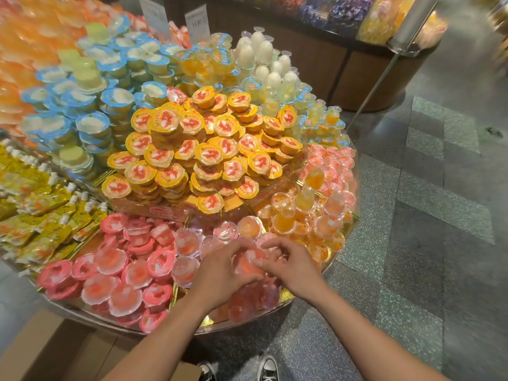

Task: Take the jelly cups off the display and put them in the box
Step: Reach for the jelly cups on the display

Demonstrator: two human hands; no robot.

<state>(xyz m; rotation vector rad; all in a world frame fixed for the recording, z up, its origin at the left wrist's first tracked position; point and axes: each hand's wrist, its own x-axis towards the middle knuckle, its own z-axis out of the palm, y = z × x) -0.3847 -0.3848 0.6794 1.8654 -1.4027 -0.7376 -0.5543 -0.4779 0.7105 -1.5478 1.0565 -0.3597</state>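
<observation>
Both your hands meet on the near side of the yellow-lidded pile (203, 149), just inside the display (209, 329) rim. The fingers of your left hand (222, 268) are curled round a small cluster of pink jelly cups (248, 261), and those of your right hand (288, 266) pinch the same cluster from the other side.

The load is the risk. Slick, rounded cups squeezed between two hands could squirt free, and a nudge to the loose ones around them could roll them off the rim.

The cardboard box (41, 353) sits low, near-left of the pile, so you face a sideways carry. The floor (412, 243) is speckled stone tile, and a second stand (371, 78) is beyond the pile.
</observation>
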